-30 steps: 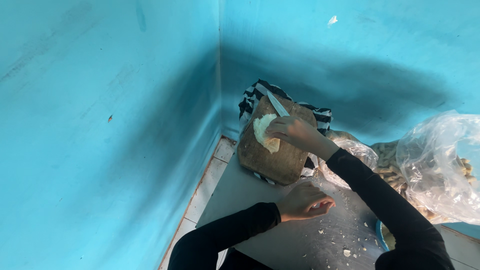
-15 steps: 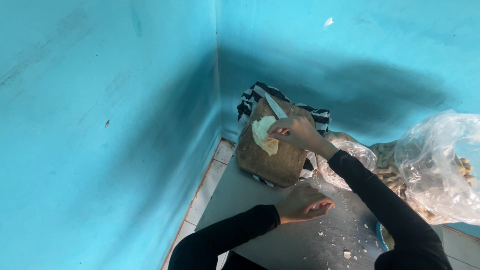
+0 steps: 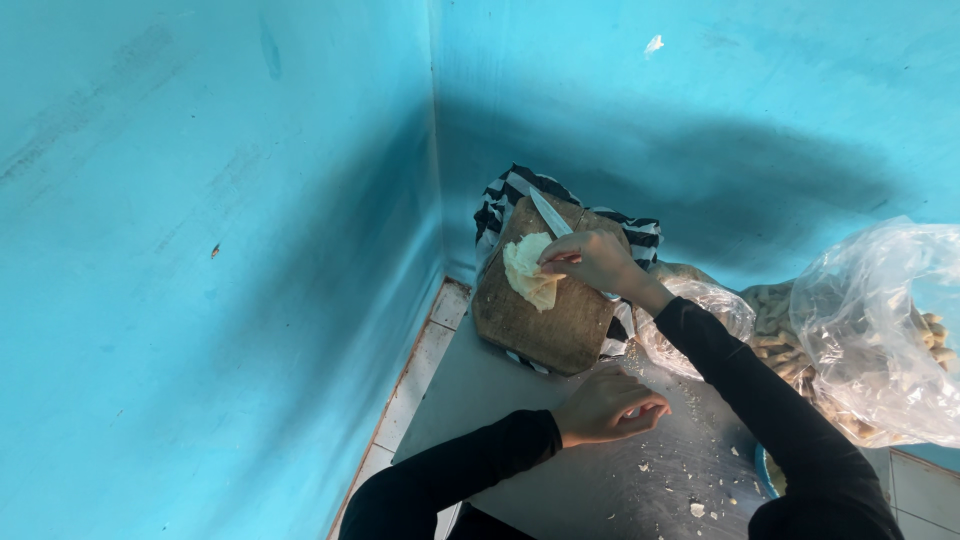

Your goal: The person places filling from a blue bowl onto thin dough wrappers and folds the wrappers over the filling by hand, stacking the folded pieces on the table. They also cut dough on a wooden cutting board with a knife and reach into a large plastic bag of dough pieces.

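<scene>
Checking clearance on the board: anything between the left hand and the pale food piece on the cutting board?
Nothing visible blocks it. The left hand rests on the grey surface just below the wooden cutting board; only bare board lies between it and the pale food piece. The right hand, with the knife, touches the piece from the far right.

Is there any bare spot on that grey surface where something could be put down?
Yes: the grey surface lies bare between the wooden board and the left hand, and along its tiled left edge. The right side is crowded with plastic bags and scattered crumbs. The right hand and knife occupy the board.
</scene>
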Action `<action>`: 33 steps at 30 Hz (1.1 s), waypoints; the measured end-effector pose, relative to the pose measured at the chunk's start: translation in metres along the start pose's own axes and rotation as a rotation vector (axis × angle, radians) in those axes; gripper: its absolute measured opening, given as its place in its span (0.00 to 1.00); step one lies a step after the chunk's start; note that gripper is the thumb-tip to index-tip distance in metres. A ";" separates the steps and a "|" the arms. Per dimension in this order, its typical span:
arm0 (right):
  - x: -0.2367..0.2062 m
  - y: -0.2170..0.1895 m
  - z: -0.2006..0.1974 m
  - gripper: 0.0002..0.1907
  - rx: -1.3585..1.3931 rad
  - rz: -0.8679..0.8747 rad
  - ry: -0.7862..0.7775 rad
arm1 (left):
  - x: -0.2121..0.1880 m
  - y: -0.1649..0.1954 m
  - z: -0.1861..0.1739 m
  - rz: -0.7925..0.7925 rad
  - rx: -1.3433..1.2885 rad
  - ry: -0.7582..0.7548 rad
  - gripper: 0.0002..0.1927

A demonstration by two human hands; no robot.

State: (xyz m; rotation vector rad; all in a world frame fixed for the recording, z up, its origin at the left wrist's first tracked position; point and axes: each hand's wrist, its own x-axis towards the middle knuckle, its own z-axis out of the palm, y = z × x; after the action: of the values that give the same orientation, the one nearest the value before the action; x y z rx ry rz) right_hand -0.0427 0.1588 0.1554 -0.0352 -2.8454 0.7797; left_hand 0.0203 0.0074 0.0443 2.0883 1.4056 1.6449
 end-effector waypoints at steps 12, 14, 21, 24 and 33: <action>0.007 0.002 -0.004 0.13 0.415 0.323 -0.073 | 0.001 0.000 -0.002 0.012 -0.002 -0.018 0.05; 0.005 0.001 0.001 0.12 0.332 0.262 -0.012 | 0.001 0.000 -0.002 0.011 -0.001 -0.022 0.05; -0.009 -0.005 0.012 0.05 -0.118 -0.133 0.181 | -0.001 -0.001 -0.001 0.011 0.018 -0.010 0.05; -0.010 -0.006 0.014 0.08 -0.199 -0.242 0.201 | -0.001 -0.001 -0.001 0.009 0.013 -0.021 0.05; -0.012 -0.013 0.012 0.10 -0.162 -0.193 0.151 | 0.001 0.002 -0.002 0.004 0.012 0.000 0.04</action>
State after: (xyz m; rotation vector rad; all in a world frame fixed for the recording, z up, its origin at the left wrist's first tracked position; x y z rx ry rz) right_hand -0.0330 0.1404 0.1497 0.1492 -2.7105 0.4855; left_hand 0.0200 0.0062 0.0468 2.0987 1.4156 1.6418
